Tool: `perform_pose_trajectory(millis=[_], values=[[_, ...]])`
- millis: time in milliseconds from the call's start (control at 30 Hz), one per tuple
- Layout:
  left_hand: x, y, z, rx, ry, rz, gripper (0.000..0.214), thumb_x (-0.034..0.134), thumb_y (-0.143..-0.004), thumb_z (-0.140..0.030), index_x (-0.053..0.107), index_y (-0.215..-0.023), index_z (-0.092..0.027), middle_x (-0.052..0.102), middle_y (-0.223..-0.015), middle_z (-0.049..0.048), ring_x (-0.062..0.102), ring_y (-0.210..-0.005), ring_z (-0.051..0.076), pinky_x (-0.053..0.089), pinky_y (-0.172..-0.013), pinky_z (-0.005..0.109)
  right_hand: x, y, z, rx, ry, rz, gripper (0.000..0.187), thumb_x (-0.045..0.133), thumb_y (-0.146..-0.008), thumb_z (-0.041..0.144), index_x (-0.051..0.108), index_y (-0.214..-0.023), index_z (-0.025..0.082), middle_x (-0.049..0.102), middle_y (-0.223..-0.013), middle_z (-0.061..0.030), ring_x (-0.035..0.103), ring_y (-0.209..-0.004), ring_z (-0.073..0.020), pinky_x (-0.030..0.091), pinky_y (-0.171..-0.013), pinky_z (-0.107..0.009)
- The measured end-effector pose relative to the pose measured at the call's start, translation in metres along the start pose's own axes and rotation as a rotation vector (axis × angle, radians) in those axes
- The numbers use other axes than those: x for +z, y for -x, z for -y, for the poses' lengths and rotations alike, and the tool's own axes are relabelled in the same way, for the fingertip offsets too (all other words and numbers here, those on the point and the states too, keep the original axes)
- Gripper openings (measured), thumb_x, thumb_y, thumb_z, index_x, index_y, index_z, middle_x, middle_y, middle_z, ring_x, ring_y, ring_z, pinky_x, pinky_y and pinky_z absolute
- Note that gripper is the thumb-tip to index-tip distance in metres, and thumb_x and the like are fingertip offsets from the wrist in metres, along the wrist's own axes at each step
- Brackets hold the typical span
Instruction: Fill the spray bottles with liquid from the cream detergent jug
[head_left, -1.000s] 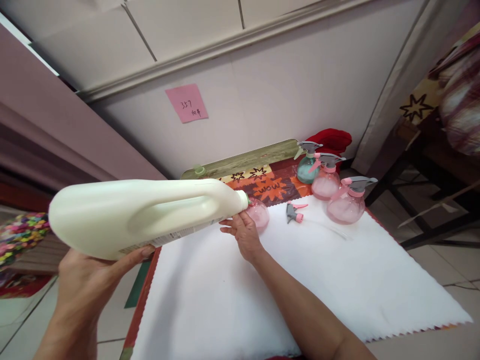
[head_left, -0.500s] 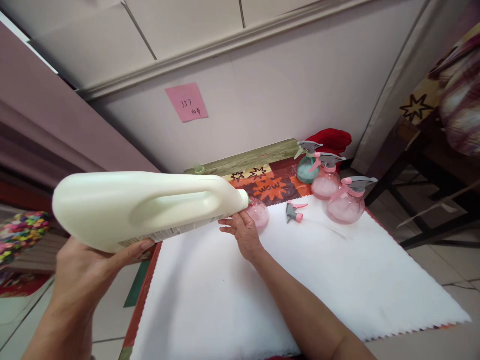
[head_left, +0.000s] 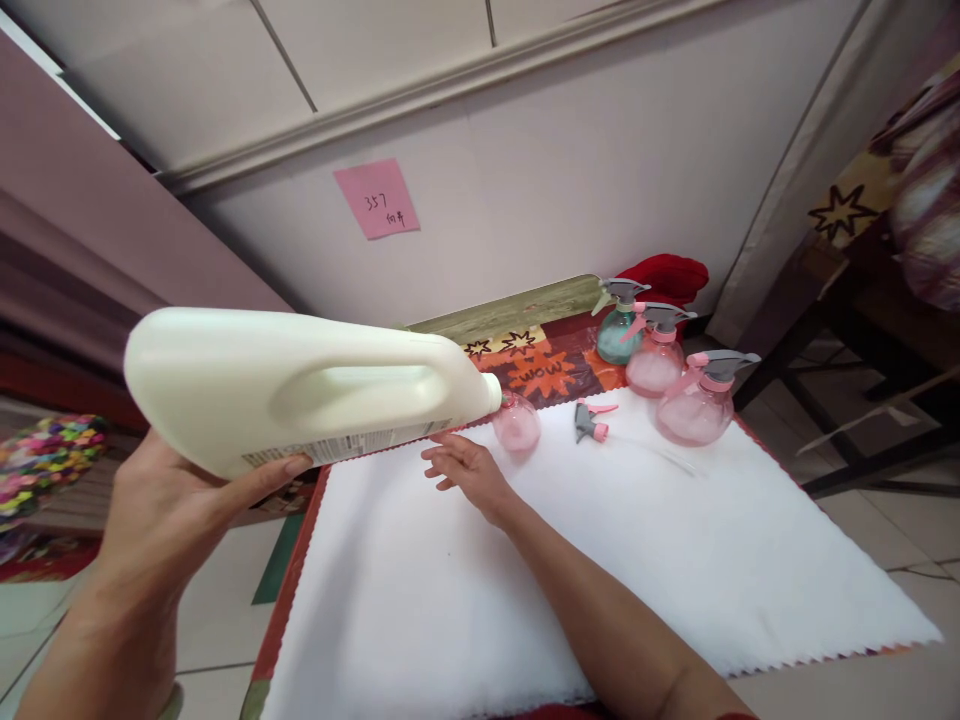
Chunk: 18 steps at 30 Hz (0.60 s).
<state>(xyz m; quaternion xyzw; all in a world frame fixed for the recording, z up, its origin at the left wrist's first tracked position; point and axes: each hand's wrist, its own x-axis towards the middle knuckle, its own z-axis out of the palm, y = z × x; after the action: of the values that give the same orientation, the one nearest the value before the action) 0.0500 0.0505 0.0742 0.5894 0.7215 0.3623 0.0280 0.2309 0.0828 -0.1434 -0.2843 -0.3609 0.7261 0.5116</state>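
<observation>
My left hand (head_left: 176, 500) grips a big pale-green jug (head_left: 217, 370) from below near its base, thumb along the label side. The jug lies tilted on its side in the air, its open neck at the mouth of a round pink spray bottle (head_left: 517, 428) that has no spray head on. Just under the jug's neck end is my right hand (head_left: 471, 472), fingers apart and holding nothing; whether a fingertip touches the jug I cannot tell. A grey and pink spray head (head_left: 591, 422) with a clear dip tube lies on the white mat to the right.
Two pink spray bottles (head_left: 694, 412) and a green one (head_left: 619, 335) stand at the table's right, heads fitted. Behind them lies a red cloth item (head_left: 667, 278). The white mat (head_left: 600, 560) covers most of the table. A dark stool (head_left: 847, 340) stands at right.
My right hand has let go of the pink bottle and moved left and slightly down. The jug's base end has risen, so it tilts more toward the bottle.
</observation>
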Motion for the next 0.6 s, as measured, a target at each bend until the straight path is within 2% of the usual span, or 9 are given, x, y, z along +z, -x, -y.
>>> perform_pose_trajectory(millis=[133,233,367,500,600], values=[[0.0,0.0,-0.02,-0.035,0.024,0.011,0.068,0.085,-0.036,-0.053,0.07,-0.09,-0.014,0.071,-0.084,0.0085,0.066,-0.081,0.027,0.056,-0.06,0.032,0.0,0.0,0.0,0.014,0.019,-0.001,0.043,0.074,-0.082,0.046,0.069,-0.121,0.028,0.074,-0.112,-0.0054,0.072,-0.091,-0.019,0.055,-0.074,-0.031],[0.0,-0.001,-0.025,-0.027,0.019,0.012,0.069,0.084,-0.034,-0.055,0.07,-0.087,-0.014,0.07,-0.081,0.008,0.063,-0.076,0.024,0.052,-0.054,0.029,-0.001,-0.001,-0.002,0.01,0.025,0.007,0.046,0.074,-0.082,0.048,0.068,-0.123,0.028,0.073,-0.113,-0.0058,0.072,-0.091,-0.0192,0.055,-0.075,-0.031],[0.0,-0.004,-0.024,-0.028,0.019,0.024,0.069,0.084,-0.031,-0.058,0.069,-0.084,-0.016,0.068,-0.08,0.0052,0.061,-0.077,0.023,0.054,-0.058,0.03,-0.002,-0.002,-0.004,0.027,0.041,0.038,0.05,0.073,-0.083,0.047,0.066,-0.127,0.026,0.072,-0.116,-0.0073,0.072,-0.094,-0.0197,0.055,-0.077,-0.032],[-0.001,-0.007,-0.021,-0.002,0.054,0.063,0.069,0.086,-0.037,-0.058,0.069,-0.09,-0.018,0.069,-0.084,0.0031,0.062,-0.079,0.022,0.056,-0.065,0.031,-0.003,-0.001,-0.002,0.041,0.056,0.052,0.052,0.072,-0.084,0.047,0.063,-0.129,0.024,0.07,-0.118,-0.0085,0.071,-0.097,-0.02,0.054,-0.079,-0.033],[-0.002,-0.008,-0.023,0.022,0.072,0.062,0.067,0.087,-0.038,-0.055,0.068,-0.089,-0.017,0.07,-0.083,0.0027,0.062,-0.075,0.021,0.057,-0.064,0.031,-0.004,-0.001,0.0,0.046,0.058,0.049,0.052,0.072,-0.084,0.047,0.063,-0.13,0.023,0.07,-0.119,-0.0088,0.071,-0.097,-0.0203,0.054,-0.08,-0.034]])
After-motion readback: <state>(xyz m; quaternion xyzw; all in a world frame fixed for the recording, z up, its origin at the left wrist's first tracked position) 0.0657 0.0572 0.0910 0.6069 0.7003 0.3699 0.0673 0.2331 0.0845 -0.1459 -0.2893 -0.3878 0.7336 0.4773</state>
